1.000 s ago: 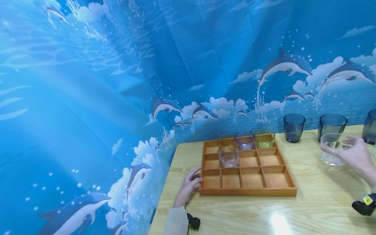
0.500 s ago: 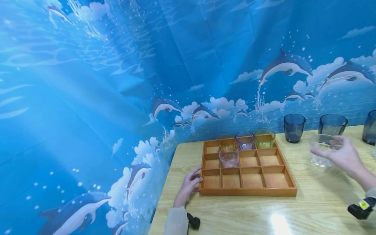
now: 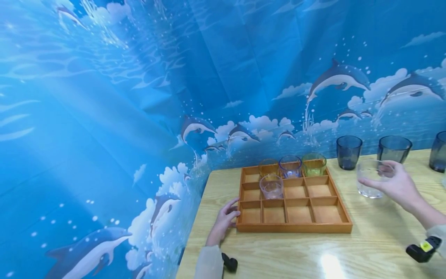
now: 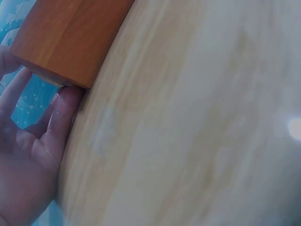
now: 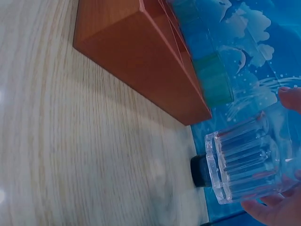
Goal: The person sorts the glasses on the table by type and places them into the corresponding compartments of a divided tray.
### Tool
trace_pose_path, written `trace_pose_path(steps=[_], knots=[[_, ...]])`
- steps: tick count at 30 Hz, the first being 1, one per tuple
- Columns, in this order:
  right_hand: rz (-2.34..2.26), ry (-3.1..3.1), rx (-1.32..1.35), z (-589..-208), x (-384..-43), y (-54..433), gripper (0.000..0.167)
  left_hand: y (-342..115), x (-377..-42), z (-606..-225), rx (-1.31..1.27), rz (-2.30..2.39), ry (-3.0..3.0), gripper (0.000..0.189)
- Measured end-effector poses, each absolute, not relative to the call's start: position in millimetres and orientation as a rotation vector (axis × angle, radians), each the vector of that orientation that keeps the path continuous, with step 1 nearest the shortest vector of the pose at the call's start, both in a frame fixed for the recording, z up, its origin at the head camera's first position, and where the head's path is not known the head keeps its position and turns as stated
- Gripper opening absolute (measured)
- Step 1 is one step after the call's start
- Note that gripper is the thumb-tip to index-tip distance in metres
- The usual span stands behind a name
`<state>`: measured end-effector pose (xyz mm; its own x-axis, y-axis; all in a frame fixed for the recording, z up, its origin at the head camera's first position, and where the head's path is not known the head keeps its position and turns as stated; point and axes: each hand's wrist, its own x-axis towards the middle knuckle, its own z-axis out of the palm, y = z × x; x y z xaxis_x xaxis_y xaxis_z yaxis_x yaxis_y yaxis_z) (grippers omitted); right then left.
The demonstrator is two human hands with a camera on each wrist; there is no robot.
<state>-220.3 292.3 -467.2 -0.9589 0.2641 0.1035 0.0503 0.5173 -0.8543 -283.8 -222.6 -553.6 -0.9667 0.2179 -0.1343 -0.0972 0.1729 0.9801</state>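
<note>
My right hand (image 3: 397, 186) holds a clear glass tumbler (image 3: 366, 188) upright above the table, right of the tray, thumb and fingers on opposite sides. In the right wrist view, the tumbler (image 5: 244, 160) shows fluted sides and a thick base. My left hand (image 3: 224, 221) touches the left side of the brown wooden divided tray (image 3: 294, 228); in the left wrist view its fingers (image 4: 63, 110) meet the tray's wall (image 4: 70, 42). In the tray's back row stand an amber glass (image 3: 268, 167), a blue-rimmed glass (image 3: 290, 167) and a green glass (image 3: 314, 166). A clear glass (image 3: 271, 188) stands in the middle row.
Along the table's back edge stand dark blue glasses: one tumbler (image 3: 349, 153), a wider one (image 3: 393, 148) partly behind my right hand, and one at the right edge (image 3: 439, 153). A dolphin-print curtain (image 3: 223, 77) hangs behind the wooden table (image 3: 278, 255).
My right hand has moved left with the clear tumbler, nearer the tray. The left hand and the tray have stayed put.
</note>
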Motion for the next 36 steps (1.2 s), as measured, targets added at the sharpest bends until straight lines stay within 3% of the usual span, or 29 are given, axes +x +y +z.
trace_pose_path(steps=[36], knots=[[1.537, -2.499, 0.07, -442.1, -220.7, 215.6, 0.093, -222.1, -284.9, -553.1, 0.076, 1.885, 2.19, 0.046]])
